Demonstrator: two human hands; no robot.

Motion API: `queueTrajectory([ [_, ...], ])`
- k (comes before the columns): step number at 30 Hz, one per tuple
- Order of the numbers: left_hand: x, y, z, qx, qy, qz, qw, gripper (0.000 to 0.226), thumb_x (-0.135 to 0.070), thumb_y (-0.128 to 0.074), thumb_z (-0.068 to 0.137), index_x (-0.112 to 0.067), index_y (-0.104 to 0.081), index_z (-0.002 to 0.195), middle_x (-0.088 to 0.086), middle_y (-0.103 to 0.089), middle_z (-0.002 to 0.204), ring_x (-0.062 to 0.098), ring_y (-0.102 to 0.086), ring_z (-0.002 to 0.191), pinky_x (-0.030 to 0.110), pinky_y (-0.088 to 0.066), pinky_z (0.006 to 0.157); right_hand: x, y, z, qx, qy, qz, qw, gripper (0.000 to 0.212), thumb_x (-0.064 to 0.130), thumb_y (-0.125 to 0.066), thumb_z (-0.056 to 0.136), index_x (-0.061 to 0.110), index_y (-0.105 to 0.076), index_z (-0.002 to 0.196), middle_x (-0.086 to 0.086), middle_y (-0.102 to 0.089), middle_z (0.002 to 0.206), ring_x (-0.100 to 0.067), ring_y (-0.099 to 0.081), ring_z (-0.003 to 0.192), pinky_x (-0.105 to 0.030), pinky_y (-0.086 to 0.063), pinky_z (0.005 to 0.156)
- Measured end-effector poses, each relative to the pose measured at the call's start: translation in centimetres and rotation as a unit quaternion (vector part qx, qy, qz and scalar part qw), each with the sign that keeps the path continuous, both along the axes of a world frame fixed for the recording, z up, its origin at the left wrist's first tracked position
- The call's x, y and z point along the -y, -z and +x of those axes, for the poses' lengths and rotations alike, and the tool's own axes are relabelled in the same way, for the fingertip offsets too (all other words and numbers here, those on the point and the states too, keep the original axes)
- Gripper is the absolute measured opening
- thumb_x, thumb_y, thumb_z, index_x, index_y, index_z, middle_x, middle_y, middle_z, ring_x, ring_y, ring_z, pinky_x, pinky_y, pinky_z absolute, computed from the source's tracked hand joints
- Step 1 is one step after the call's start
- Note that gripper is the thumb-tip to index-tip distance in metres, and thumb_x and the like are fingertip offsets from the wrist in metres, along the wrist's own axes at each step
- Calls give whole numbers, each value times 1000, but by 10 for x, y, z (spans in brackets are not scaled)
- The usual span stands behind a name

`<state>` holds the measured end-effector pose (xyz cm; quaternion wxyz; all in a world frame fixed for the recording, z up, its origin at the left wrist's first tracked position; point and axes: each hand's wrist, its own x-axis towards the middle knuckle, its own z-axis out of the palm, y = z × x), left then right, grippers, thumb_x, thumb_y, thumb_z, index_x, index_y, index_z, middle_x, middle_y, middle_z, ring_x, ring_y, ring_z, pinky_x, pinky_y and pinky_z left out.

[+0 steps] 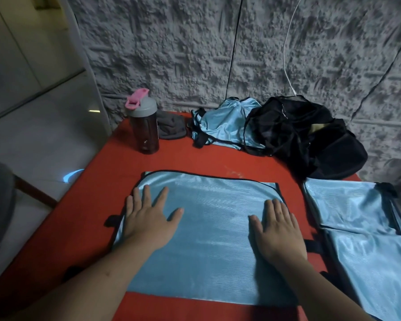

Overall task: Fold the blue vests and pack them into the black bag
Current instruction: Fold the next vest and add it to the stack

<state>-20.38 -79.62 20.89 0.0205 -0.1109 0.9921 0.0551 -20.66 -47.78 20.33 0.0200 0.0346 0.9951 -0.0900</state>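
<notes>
A blue vest (206, 239) lies flat in the near middle of the red table (218, 158). The left hand (148, 221) rests on its left part, and the right hand (278, 232) rests on its right part. Both palms lie flat on the cloth, with the fingers straight and a little spread. They pinch nothing. I think the hands press like this to smooth the slippery cloth and keep it from sliding, so the next fold comes out neat.

Just to the right, near the table's edge, sits a pile (361, 228) of vests that look folded. They seem to wait there, close by, for packing.

At the far side, by the wall, more vests lie in a messy heap (225, 123). I guess they are not folded yet. The black bag (306, 135) sits touching that heap, to its right. Nobody holds it.

A bottle (144, 126) stands at the far left, out of the way.
</notes>
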Motion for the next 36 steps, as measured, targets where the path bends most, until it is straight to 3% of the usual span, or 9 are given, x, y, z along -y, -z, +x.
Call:
queueTrajectory([
  [4,5,-4,1,-16,8,52,999,81,-79,-10,90,-38,-1,160,6,-2,169,28,11,155,45,7,125,-5,-8,2,-1,-11,-9,1000,77,63,-8,100,19,2,162,-4,2,171,-17,9,157,-40,0,127],
  [7,11,-13,7,-104,26,149,983,69,-60,-24,99,-26,-20,160,2,-18,167,22,0,155,46,3,126,10,-24,11,-44,-33,-16,998,74,57,-4,102,16,5,162,-5,5,170,-20,11,156,-40,3,127],
  [10,10,-19,33,-142,69,89,983,70,-54,-21,96,-20,-31,156,2,-21,167,19,0,156,48,6,125,28,-30,45,-46,-98,-25,994,82,60,9,93,17,4,162,-3,5,170,-20,12,156,-38,2,127],
  [16,15,1,89,-18,20,-18,999,80,-68,0,88,-37,-11,161,-5,-1,169,16,12,155,56,7,122,12,-3,90,-16,-77,-3,997,81,65,-1,95,20,-6,164,-6,-4,171,-23,6,157,-40,0,127],
  [24,20,-8,90,38,3,2,999,79,-78,-9,90,-42,10,158,-5,18,167,12,27,151,53,10,123,6,-3,92,12,-42,19,999,87,70,-6,95,16,-6,163,-9,-3,170,-23,6,157,-42,-2,127],
  [28,28,-24,83,93,8,101,990,75,-71,-23,95,-43,4,159,-8,18,167,10,28,149,55,13,121,17,-27,90,53,-27,-8,998,86,68,-3,94,15,2,162,-10,3,171,-23,12,156,-40,1,127],
  [31,46,-46,81,-7,-31,224,974,68,-51,-52,97,-37,-25,157,-4,-8,169,18,4,156,52,0,122,54,-62,81,14,-27,-100,994,74,56,-26,104,12,-12,162,-11,-8,170,-23,0,157,-35,-6,127],
  [33,59,-62,86,-92,-94,263,956,61,-40,-69,89,-25,-50,145,4,-44,155,25,-36,146,42,-28,118,96,-86,66,-12,-54,-195,979,65,49,-41,104,15,-31,158,-8,-39,160,-21,-32,150,-32,-28,119],
  [36,69,-73,97,28,-129,190,973,50,-51,-76,74,-24,-61,114,2,-69,116,27,-64,111,35,-53,90,169,-100,32,11,-92,-236,967,44,41,-54,101,19,-61,139,-3,-71,125,-20,-65,116,-29,-48,97],
])
